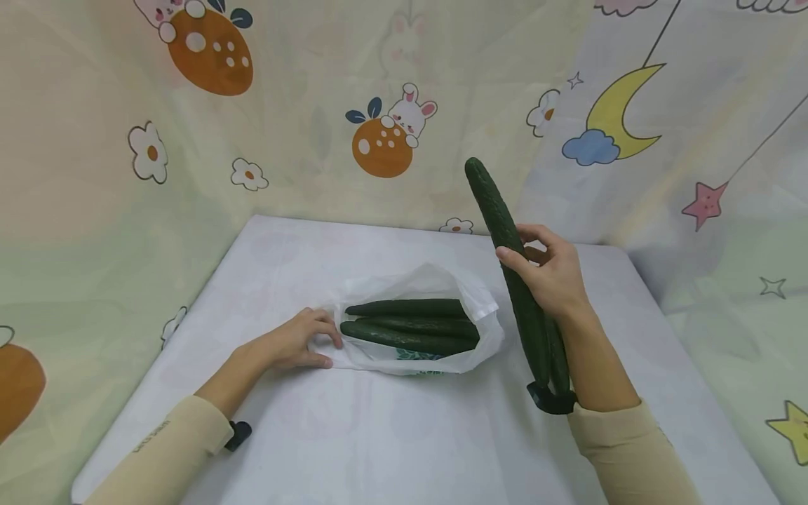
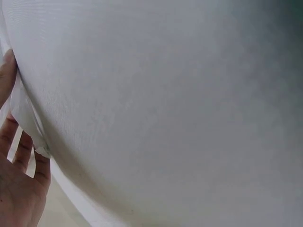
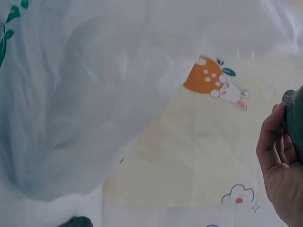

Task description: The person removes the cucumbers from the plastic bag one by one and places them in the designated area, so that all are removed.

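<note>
My right hand (image 1: pixel 552 270) grips a long dark green cucumber (image 1: pixel 499 210) round its middle, raised and tilted to the right of the bag. Behind that cucumber's lower end shows part of another cucumber (image 1: pixel 558 358). In the right wrist view, the held cucumber (image 3: pixel 296 120) is cut off at the right edge. A white plastic bag (image 1: pixel 435 280) lies with its mouth spread, and several cucumbers (image 1: pixel 410 337) are inside. At the bag's left side, my left hand (image 1: pixel 297 340) pinches the rim; the left wrist view shows the thin plastic (image 2: pixel 26 113) between thumb and fingers.
The bag stands on a white-covered table (image 1: pixel 315 435). Cloth walls printed with rabbits, flowers and a moon (image 1: pixel 625 119) rise behind it and at both sides. Black wrist devices show at the left sleeve (image 1: pixel 160 449) and near the right wrist.
</note>
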Demonstrator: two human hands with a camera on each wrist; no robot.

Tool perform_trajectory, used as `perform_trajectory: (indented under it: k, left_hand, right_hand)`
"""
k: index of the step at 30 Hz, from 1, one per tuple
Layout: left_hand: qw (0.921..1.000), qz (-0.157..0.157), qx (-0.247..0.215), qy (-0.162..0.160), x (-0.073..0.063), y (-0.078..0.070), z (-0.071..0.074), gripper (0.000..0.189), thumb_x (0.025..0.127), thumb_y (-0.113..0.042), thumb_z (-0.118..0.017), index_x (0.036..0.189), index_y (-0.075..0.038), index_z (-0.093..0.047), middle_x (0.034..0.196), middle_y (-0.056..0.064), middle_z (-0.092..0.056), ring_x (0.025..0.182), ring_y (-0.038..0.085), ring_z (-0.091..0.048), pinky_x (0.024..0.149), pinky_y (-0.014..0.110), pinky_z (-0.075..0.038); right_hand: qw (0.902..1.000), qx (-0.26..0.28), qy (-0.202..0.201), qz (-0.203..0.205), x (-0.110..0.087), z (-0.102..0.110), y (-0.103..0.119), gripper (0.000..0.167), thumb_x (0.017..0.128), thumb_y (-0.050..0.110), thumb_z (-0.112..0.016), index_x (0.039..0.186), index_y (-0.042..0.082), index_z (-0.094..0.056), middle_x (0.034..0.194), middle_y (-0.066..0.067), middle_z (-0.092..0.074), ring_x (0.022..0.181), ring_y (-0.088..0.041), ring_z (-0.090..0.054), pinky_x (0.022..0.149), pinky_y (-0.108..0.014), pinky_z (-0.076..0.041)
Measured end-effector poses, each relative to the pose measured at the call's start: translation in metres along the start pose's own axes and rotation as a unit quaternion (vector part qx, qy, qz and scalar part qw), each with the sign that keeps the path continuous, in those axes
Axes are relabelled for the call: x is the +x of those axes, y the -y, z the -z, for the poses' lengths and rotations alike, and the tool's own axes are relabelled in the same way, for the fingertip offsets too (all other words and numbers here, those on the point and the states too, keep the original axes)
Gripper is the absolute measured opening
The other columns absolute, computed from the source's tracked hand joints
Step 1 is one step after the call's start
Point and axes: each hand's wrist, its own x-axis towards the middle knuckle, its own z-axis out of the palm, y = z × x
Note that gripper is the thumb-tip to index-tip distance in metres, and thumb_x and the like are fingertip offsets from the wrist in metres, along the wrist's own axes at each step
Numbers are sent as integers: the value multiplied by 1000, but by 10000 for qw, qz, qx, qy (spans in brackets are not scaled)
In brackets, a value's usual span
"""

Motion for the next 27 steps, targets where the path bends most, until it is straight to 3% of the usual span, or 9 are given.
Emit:
perform_trajectory:
  k: [6,12,19,27]
  left_hand:
    - [9999,96,-33,51,0,-3,-4,26,82,-35,-87,104,-34,-73,121,-9,-58,118,23,-46,103,51,-42]
    - [10000,-18,37,-26,2,-1,0,27,81,-33,-87,104,-32,-73,120,-8,-58,117,23,-47,102,49,-41]
    - [10000,-73,24,-23,4,2,1,26,82,-34,-87,104,-33,-73,120,-8,-58,117,23,-46,101,49,-41]
    - [10000,14,83,21,1,2,-1,26,82,-36,-87,103,-36,-72,122,-9,-58,119,23,-46,103,50,-42]
  right_hand:
    - [9986,-444,-103,-256,-7,18,-13,41,94,18,-76,132,8,-65,108,-2,-58,82,-4,-71,62,-23,-57]
    - [9953,-566,-296,-728,-14,32,-26,42,93,24,-77,131,12,-66,108,1,-56,80,-7,-71,63,-24,-57]
    - [9919,-861,-376,-858,-20,50,-46,41,93,29,-78,128,13,-66,107,0,-56,73,-9,-67,60,-25,-56]
    - [9856,-1118,-277,-1240,-34,68,-70,50,95,31,-75,135,6,-60,108,3,-52,70,-4,-64,57,-25,-53]
